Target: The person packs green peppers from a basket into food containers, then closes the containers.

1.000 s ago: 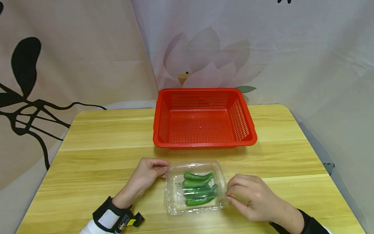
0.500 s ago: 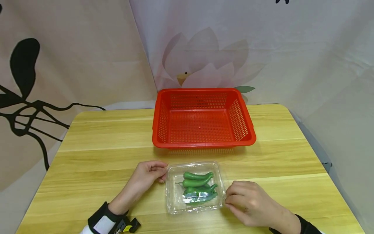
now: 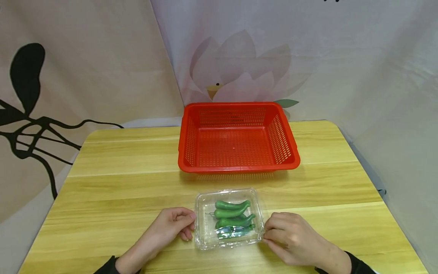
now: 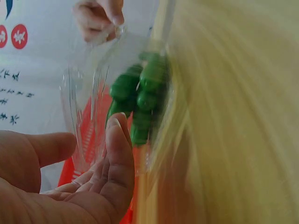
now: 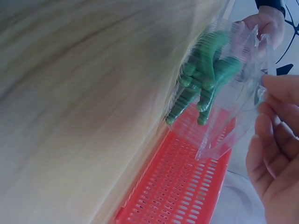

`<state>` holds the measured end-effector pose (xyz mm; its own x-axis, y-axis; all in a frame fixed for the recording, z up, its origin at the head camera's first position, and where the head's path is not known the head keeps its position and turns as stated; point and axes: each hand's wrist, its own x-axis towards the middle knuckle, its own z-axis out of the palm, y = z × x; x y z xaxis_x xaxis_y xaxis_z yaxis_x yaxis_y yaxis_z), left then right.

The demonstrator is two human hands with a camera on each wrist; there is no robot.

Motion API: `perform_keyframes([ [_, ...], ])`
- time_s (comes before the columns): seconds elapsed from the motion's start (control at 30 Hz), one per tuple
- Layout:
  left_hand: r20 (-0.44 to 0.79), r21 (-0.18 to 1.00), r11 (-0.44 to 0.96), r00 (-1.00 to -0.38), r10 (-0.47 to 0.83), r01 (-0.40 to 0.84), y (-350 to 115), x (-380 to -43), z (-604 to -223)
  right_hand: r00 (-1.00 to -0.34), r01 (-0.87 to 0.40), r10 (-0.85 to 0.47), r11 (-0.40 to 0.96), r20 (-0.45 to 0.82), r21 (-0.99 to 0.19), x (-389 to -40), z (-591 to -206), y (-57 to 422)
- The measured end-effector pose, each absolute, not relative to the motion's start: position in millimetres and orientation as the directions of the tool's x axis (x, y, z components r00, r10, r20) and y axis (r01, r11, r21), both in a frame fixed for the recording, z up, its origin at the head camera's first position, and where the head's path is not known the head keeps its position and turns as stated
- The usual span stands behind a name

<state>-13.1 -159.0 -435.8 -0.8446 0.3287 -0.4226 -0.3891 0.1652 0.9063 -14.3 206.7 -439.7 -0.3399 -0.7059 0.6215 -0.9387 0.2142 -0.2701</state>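
Observation:
A clear plastic clamshell box with its lid down lies on the table, holding several green chili peppers. At its left side is my left hand, fingertips near the wall. In the left wrist view that hand's thumb and fingers stand apart, with nothing pinched between them. My right hand pinches the box's near right edge between thumb and fingers. The right wrist view shows its thumb and index finger at the lid's rim. Glare on the lid partly hides the nearest peppers.
Behind the box stands a red perforated plastic basket with nothing in it. The wooden table reaches back to a printed cloth backdrop.
My left hand has slid from the box's upper left corner toward me, down along its left side. The right hand keeps its pinch on the right edge. The box has barely moved.

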Motion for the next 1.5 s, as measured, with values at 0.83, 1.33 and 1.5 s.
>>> perform_keyframes([
  [0.83, -0.466, 0.863, 0.028, -0.771, 0.435, -0.505, -153, 10, -439, -0.540, -0.833, -0.666, 0.335, 0.515, -0.440, -5, -440, 213],
  [1.33, -0.476, 0.858, 0.040, -0.766, 0.432, -0.511, -152, 9, -440, -0.878, -0.066, -0.442, 0.493, -0.184, -0.868, -1, -428, 222],
  [1.5, -0.478, 0.857, 0.040, -0.764, 0.434, -0.513, -152, 9, -440, -0.858, -0.043, -0.471, 0.466, -0.206, -0.884, -1, -431, 222],
])
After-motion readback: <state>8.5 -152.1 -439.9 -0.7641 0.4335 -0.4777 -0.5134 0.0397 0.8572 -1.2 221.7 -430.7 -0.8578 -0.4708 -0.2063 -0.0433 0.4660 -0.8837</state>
